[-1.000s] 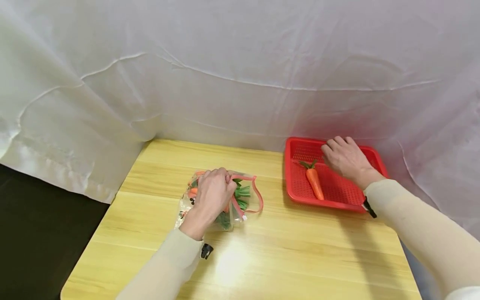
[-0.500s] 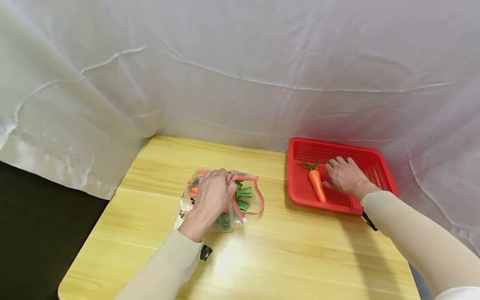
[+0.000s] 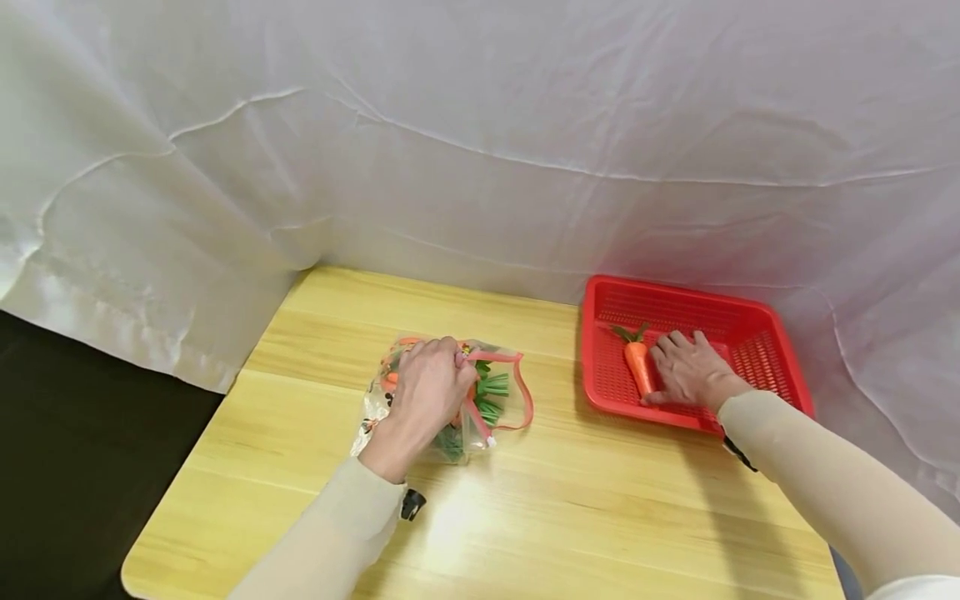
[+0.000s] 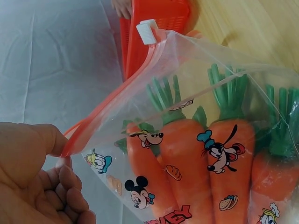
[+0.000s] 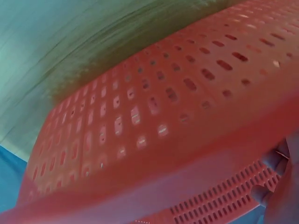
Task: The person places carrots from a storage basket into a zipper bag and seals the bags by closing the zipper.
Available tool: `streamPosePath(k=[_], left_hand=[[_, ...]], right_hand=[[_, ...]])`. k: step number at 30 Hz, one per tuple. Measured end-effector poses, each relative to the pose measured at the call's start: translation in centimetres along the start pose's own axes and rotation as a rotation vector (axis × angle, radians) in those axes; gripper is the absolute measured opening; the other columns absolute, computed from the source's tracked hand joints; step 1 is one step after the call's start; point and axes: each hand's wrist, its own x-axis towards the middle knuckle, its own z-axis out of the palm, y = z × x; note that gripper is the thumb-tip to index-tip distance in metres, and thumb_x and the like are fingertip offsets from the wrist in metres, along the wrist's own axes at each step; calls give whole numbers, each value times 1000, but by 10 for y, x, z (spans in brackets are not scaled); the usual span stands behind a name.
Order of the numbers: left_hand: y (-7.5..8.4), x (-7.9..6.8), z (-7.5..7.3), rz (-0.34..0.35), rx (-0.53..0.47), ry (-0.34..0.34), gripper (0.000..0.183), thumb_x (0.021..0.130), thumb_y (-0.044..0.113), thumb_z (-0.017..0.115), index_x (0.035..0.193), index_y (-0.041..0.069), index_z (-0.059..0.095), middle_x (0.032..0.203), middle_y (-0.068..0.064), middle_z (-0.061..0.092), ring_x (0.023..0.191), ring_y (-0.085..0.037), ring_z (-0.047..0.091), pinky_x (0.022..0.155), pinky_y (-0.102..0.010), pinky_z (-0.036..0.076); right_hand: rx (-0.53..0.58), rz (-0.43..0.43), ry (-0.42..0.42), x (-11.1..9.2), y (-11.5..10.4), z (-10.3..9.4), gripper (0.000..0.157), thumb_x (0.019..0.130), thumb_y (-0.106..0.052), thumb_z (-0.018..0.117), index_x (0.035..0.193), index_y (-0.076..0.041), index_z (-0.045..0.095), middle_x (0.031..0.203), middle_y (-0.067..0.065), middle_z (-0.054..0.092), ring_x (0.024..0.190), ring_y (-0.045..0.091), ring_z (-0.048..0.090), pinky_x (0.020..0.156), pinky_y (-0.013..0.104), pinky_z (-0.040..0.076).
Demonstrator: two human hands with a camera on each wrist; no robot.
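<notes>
My left hand (image 3: 429, 379) pinches the red-edged mouth of a clear zip bag (image 4: 112, 170) between thumb and index finger. Inside the bag lie several orange carrots (image 4: 184, 158) with green stems, behind printed cartoon figures. A white zip slider (image 4: 146, 33) sits at one end of the red seal. In the head view my right hand (image 3: 690, 371) reaches down into a red plastic basket (image 3: 611, 404), fingers spread beside a single carrot (image 3: 637, 367) with green leaves. Its thumb lies near the carrot's lower end. The right wrist view shows mostly the basket's slotted wall, with fingertips (image 5: 261, 195) at the right.
The bag and basket rest on a light wooden table (image 3: 570, 517), the basket at its back right. A pale curtain (image 3: 487, 208) hangs behind and at both sides. The table's left edge borders a dark area (image 3: 90, 450).
My right hand has come lower into the basket, up beside the carrot. The basket appears farther right in the head view. The left hand keeps its hold on the bag.
</notes>
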Motion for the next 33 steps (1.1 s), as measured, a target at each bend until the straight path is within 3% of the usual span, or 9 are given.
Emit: streamPosePath(k=[7,15,18,21,33], left_hand=[[1,-2,-1,12,8,11,19,92,10,58,75,14,52,66,0,48,64,-20,40,70,-33,28],[1,-2,-1,-16,1,-15,19,92,11,58,74,14,52,67,-1,48,65,-22,40,70,-34,28],[1,-2,-1,-27,-4,-26,18,92,12,58,75,14,53,67,-1,50,66,-22,41,70,-34,28],[1,-2,-1,-30,-4,-27,18,93,12,58,75,14,53,68,-1,50,66,-22,41,70,-34,28],[2,-1,0,-24,-3,-28,19,93,11,57,76,14,52,68,-1,49,66,-23,40,71,-34,27]], right_hand=[[-56,-52,57,-3,-3,6,79,81,-63,79,127,-1,61,128,20,60,122,45,51,104,72,39],[-118,-49,74,-8,6,15,74,81,-59,82,124,-2,61,125,19,61,118,44,52,105,72,39],[-152,-37,70,-12,14,19,46,93,-35,77,122,-2,62,123,18,61,117,44,52,106,72,39],[-180,-26,56,-17,19,21,25,96,-8,69,120,-2,62,121,18,60,115,43,51,105,71,40],[-80,29,62,-23,15,30,29,98,3,61,126,-1,65,129,21,63,125,45,50,108,73,37]])
